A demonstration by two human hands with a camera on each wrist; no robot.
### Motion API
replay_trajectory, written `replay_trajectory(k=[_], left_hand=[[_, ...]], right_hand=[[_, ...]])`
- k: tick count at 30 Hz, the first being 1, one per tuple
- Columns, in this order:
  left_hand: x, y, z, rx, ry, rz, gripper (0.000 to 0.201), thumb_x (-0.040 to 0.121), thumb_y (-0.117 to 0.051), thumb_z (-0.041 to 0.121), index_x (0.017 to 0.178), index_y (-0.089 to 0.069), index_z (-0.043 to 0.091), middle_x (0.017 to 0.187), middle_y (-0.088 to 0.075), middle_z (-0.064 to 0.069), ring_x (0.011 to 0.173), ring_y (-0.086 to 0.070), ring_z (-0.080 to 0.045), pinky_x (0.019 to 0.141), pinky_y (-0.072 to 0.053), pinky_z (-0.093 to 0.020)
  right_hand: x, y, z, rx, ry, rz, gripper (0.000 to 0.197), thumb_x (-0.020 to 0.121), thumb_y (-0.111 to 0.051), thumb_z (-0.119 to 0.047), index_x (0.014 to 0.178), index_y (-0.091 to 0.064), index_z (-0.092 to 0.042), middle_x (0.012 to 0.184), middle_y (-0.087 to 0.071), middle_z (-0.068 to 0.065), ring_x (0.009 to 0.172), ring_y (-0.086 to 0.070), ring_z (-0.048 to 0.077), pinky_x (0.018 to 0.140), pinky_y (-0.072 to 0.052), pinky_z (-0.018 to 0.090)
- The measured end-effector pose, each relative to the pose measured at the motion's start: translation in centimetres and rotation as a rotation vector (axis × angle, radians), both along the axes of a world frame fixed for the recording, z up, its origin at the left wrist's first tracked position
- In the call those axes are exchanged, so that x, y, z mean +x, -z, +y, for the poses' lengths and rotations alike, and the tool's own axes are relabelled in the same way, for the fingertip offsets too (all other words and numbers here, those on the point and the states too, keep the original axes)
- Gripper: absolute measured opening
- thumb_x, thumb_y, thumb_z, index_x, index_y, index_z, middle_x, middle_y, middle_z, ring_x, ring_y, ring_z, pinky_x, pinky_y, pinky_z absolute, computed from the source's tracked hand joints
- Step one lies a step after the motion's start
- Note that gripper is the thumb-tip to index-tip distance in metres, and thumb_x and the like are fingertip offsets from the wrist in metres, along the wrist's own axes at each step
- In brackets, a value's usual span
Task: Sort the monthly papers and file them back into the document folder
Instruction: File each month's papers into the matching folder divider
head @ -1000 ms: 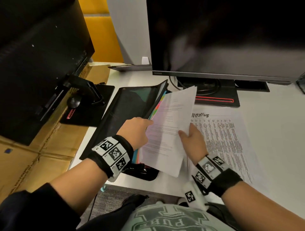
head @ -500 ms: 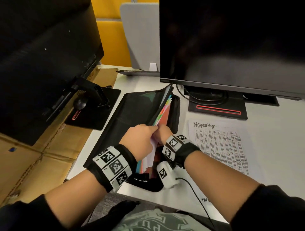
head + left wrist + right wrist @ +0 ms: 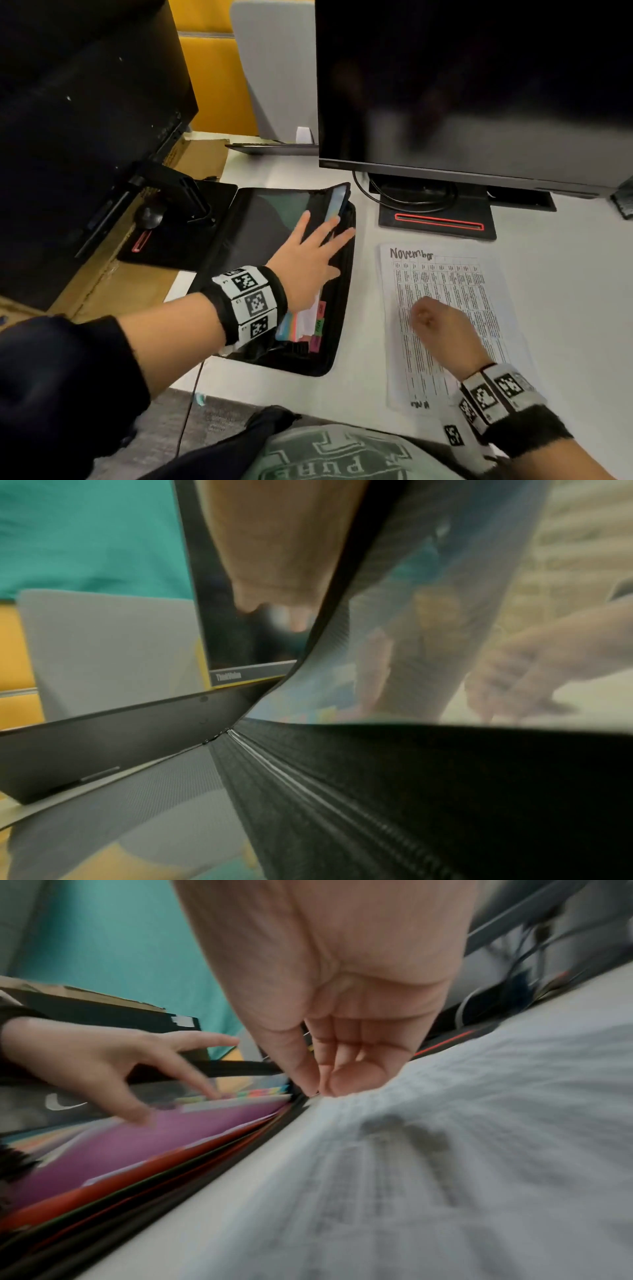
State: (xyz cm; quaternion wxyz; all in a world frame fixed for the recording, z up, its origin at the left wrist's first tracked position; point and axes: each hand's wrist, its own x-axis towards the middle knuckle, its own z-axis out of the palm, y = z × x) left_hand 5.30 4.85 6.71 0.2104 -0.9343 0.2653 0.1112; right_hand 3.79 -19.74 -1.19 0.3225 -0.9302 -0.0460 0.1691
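The black document folder [image 3: 246, 233] lies open on the white desk, with coloured tabbed dividers [image 3: 318, 325] along its right side. My left hand [image 3: 318, 246] rests spread on the dividers, fingers straight, propping up a translucent pocket [image 3: 411, 615]. To the right lies the printed sheet headed "November" [image 3: 445, 284]. My right hand [image 3: 428, 318] hovers over its left part, fingers loosely curled and holding nothing. The right wrist view shows my right hand [image 3: 322, 1080] just above the sheet [image 3: 445, 1123], beside the purple divider [image 3: 137, 1139].
A large monitor [image 3: 462, 85] stands behind the sheet on a black base [image 3: 438, 219] with a cable. A second monitor [image 3: 85, 120] and its base [image 3: 178, 233] sit left of the folder, on cardboard [image 3: 113, 291]. The desk's front edge is near my body.
A second ago both hands held a white sheet at the folder, then pushed it in among the dividers. Now my right hand has moved right over the November sheet and my left hand has spread flat.
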Motion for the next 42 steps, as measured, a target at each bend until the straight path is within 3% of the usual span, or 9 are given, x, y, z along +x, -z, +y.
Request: replay_trajectory(k=[2, 5, 7, 10, 21, 26, 34, 38, 42], left_hand=[[0.6, 0.4, 0.1, 0.095, 0.147, 0.118, 0.050, 0.085, -0.054, 0.023, 0.131, -0.049, 0.042, 0.158, 0.008, 0.001, 0.143, 0.016, -0.032, 0.109, 0.011, -0.062], [1.1, 1.1, -0.2, 0.231, 0.242, 0.242, 0.046, 0.089, -0.049, 0.022, 0.130, -0.049, 0.042, 0.157, -0.014, 0.008, 0.144, 0.002, -0.030, 0.114, -0.004, -0.058], [1.3, 1.7, -0.7, 0.306, 0.257, 0.245, 0.045, 0.091, -0.048, 0.026, 0.134, -0.046, 0.038, 0.150, -0.031, 0.010, 0.141, -0.013, -0.028, 0.111, -0.019, -0.052], [1.5, 2.7, -1.8, 0.398, 0.248, 0.276, 0.046, 0.092, -0.049, 0.030, 0.137, -0.041, 0.034, 0.137, -0.047, 0.010, 0.131, -0.027, -0.024, 0.099, -0.034, -0.042], [2.7, 1.6, -1.5, 0.289, 0.184, 0.359, 0.039, 0.092, -0.045, 0.026, 0.130, -0.048, 0.031, 0.126, -0.053, 0.009, 0.120, -0.037, -0.019, 0.085, -0.037, -0.034], [2.9, 0.5, 1.0, 0.113, 0.118, 0.315, 0.030, 0.091, -0.041, 0.032, 0.106, -0.067, 0.029, 0.121, -0.055, 0.014, 0.120, -0.035, -0.014, 0.087, -0.041, -0.034], [0.5, 0.4, 3.0, -0.112, -0.068, 0.035, 0.039, 0.091, -0.041, 0.054, 0.093, -0.074, 0.033, 0.138, -0.039, 0.007, 0.138, -0.018, -0.014, 0.115, -0.004, -0.047], [-0.2, 0.3, 2.0, -0.014, -0.141, -0.051, 0.033, 0.087, -0.046, 0.042, 0.106, -0.070, 0.030, 0.150, -0.027, 0.000, 0.144, -0.005, -0.019, 0.110, 0.013, -0.058], [-0.3, 1.1, 1.2, 0.056, -0.192, -0.104, 0.038, 0.086, -0.047, 0.040, 0.119, -0.063, 0.028, 0.153, -0.020, -0.001, 0.145, 0.004, -0.024, 0.108, 0.013, -0.063]], right_hand=[[-0.5, 0.2, -2.9, -0.066, 0.086, -0.066, 0.009, 0.088, -0.057, -0.009, 0.084, -0.060, -0.017, 0.080, -0.065, 0.000, 0.065, -0.058, 0.013, 0.053, -0.043, 0.024], [-0.9, 1.3, -6.7, -0.203, 0.208, -0.179, 0.013, 0.079, -0.066, -0.004, 0.091, -0.065, -0.004, 0.090, -0.063, 0.016, 0.080, -0.057, 0.031, 0.071, -0.043, 0.030], [-0.9, 2.1, -8.3, -0.285, 0.267, -0.140, 0.025, 0.077, -0.070, -0.010, 0.100, -0.065, -0.003, 0.101, -0.061, 0.024, 0.092, -0.056, 0.040, 0.084, -0.044, 0.041], [-1.0, 2.0, -9.1, -0.293, 0.309, 0.013, 0.036, 0.081, -0.068, -0.020, 0.113, -0.060, -0.008, 0.116, -0.054, 0.021, 0.106, -0.051, 0.040, 0.095, -0.040, 0.042], [-1.3, 2.1, -9.3, -0.271, 0.326, 0.020, 0.037, 0.079, -0.068, -0.020, 0.113, -0.058, -0.010, 0.118, -0.053, 0.019, 0.110, -0.048, 0.036, 0.095, -0.039, 0.042], [-1.1, 2.1, -9.3, -0.290, 0.338, 0.027, 0.039, 0.081, -0.067, -0.033, 0.111, -0.059, -0.009, 0.119, -0.054, 0.021, 0.113, -0.047, 0.037, 0.098, -0.036, 0.043], [-0.5, 1.6, -8.2, -0.456, 0.430, 0.101, 0.089, 0.068, -0.073, -0.054, 0.135, -0.039, -0.005, 0.133, -0.043, 0.021, 0.123, -0.039, 0.039, 0.097, -0.039, 0.049], [0.5, 1.1, -8.3, -0.494, 0.434, 0.187, 0.095, 0.065, -0.074, -0.058, 0.135, -0.036, -0.006, 0.134, -0.040, 0.019, 0.125, -0.038, 0.036, 0.099, -0.040, 0.046], [0.6, 0.6, -8.4, -0.468, 0.444, 0.207, 0.100, 0.061, -0.078, -0.055, 0.137, -0.032, -0.008, 0.131, -0.041, 0.018, 0.123, -0.041, 0.036, 0.099, -0.041, 0.046]])
